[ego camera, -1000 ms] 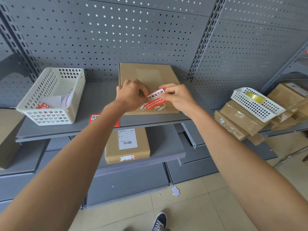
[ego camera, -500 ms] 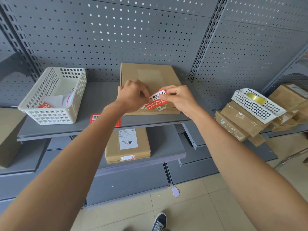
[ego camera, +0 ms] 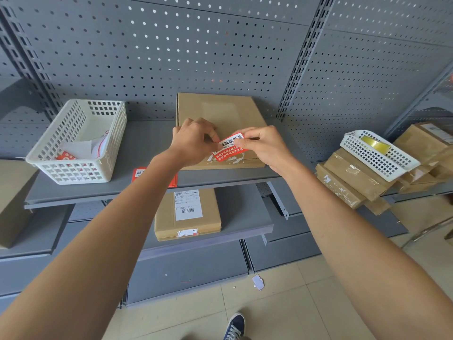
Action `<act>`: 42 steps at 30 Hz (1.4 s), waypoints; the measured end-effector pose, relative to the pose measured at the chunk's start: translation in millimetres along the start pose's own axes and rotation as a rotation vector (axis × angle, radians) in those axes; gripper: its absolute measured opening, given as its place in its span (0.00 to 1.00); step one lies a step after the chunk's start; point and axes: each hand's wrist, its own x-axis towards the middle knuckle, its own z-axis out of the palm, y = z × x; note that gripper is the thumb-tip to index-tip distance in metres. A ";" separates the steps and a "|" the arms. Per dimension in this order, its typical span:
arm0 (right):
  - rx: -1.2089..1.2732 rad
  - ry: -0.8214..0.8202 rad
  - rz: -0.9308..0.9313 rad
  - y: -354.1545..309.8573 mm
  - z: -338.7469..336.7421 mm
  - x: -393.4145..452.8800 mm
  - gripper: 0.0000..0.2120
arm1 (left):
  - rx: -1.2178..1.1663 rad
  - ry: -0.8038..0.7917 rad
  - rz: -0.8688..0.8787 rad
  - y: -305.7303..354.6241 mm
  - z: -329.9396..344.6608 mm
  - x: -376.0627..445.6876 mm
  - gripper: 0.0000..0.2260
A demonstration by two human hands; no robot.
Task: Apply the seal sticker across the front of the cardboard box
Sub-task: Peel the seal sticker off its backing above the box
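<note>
A flat brown cardboard box [ego camera: 220, 111] lies on the grey upper shelf [ego camera: 147, 148], against the pegboard. Over its front edge I hold a red and white seal sticker [ego camera: 230, 148], tilted, just above the box. My left hand [ego camera: 193, 141] pinches the sticker's left end. My right hand [ego camera: 262, 146] pinches its right end. Torn white label remains show on the box's front edge below the sticker.
A white basket [ego camera: 73, 143] with stickers and paper stands at the left. More red stickers [ego camera: 139, 174] lie at the shelf's front edge. A labelled box [ego camera: 187, 214] rests on the lower shelf. At the right, stacked boxes [ego camera: 348, 180] carry a basket [ego camera: 377, 153] with tape.
Both hands and the sticker have barely shifted; the grip on the sticker is the same.
</note>
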 end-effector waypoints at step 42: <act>-0.129 0.112 -0.060 3.9 5.4 -8.9 0.01 | 0.017 -0.014 0.031 4.3 -4.4 -3.0 0.05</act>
